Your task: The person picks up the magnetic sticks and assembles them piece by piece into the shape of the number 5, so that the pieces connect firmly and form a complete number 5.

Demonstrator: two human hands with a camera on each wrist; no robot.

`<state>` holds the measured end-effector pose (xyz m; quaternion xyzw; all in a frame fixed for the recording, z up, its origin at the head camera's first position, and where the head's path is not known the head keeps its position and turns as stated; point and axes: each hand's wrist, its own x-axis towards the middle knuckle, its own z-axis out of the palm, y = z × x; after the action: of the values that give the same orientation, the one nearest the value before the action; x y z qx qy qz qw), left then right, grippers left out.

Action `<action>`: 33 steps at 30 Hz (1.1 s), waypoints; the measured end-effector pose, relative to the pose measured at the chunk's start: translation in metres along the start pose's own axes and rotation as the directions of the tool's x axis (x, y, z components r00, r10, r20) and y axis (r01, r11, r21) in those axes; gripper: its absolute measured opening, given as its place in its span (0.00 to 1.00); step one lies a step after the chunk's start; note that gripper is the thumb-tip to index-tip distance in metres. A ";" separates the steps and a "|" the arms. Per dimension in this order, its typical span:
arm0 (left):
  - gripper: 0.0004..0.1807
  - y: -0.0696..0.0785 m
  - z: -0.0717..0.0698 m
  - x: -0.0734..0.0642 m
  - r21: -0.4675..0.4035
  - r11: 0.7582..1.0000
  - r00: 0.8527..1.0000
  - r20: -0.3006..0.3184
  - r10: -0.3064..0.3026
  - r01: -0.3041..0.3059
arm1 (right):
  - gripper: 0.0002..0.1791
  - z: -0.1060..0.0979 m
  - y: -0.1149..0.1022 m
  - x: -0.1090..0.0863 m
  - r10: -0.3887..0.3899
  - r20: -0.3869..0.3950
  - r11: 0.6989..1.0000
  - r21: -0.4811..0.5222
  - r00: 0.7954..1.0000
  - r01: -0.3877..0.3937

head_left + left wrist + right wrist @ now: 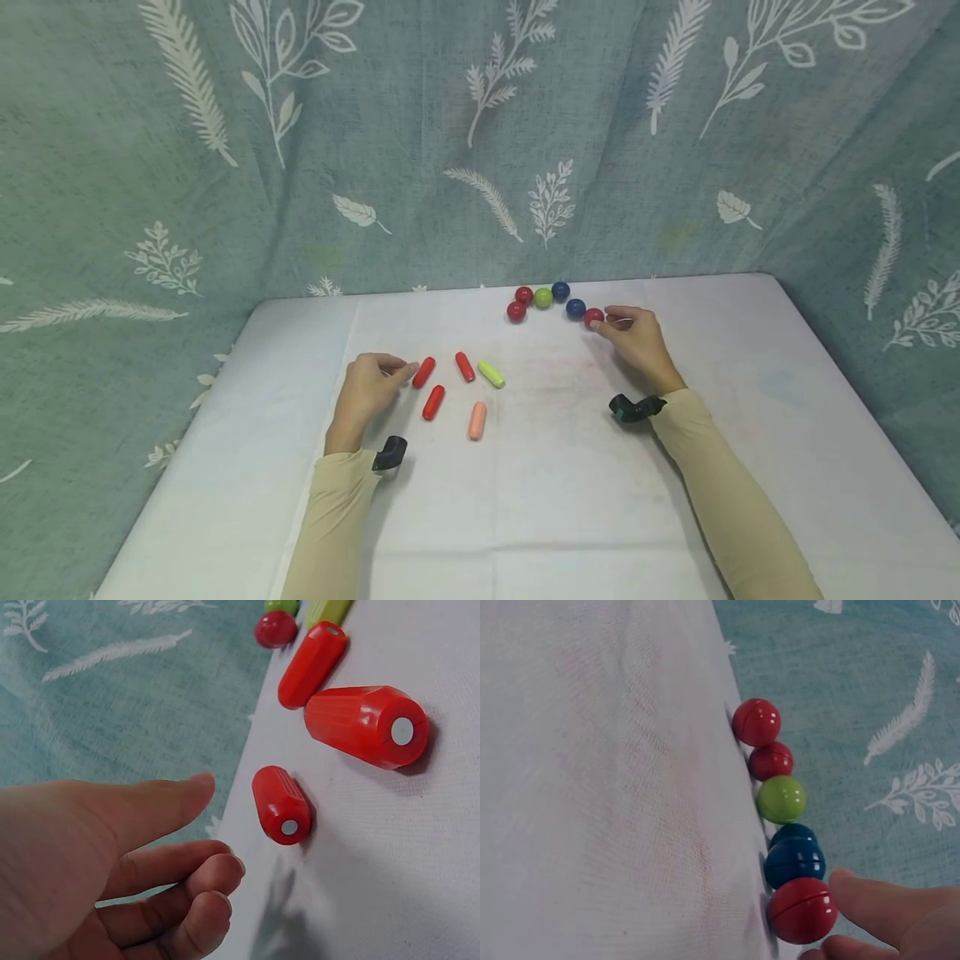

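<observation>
My left hand [369, 390] hovers beside a red toy rod [423, 372], its thumb and fingers apart. The left wrist view shows a gap between the fingertips and that rod [282, 805], which has a pale round disc in its end. Two more red rods [433, 402] [465, 367] lie nearby. At the back of the table, my right hand [636, 337] pinches a red ball [802, 910] between thumb and fingers. This ball sits against a blue ball [795, 859], at the near end of the ball group. The fingers' far sides are partly hidden.
A yellow-green rod [491, 374] and a salmon rod [477, 421] lie mid-table. Along the back edge are two red balls [524, 296] [516, 312], a green ball [543, 297] and another blue ball [560, 291]. A patterned curtain [420, 167] hangs behind the white-covered table [555, 500].
</observation>
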<state>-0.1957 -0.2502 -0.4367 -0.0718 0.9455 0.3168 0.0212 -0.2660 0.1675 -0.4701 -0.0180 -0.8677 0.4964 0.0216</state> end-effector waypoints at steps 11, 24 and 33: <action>0.23 0.003 0.005 -0.003 0.012 0.999 0.998 0.035 -0.048 0.048 | 0.28 0.008 -0.003 0.006 0.032 0.000 0.999 -0.043 0.999 -0.032; 0.19 0.004 0.012 -0.005 0.049 0.998 0.998 0.049 -0.028 0.025 | 0.26 0.013 -0.003 0.006 0.078 -0.062 0.995 -0.060 0.995 -0.082; 0.17 0.005 0.011 -0.003 0.074 0.997 0.999 0.030 -0.013 0.011 | 0.27 0.010 -0.008 0.004 0.080 -0.045 0.995 -0.064 0.996 -0.082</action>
<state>-0.1933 -0.2392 -0.4427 -0.0719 0.9556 0.2828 0.0403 -0.2711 0.1556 -0.4684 -0.0644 -0.8815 0.4674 0.0193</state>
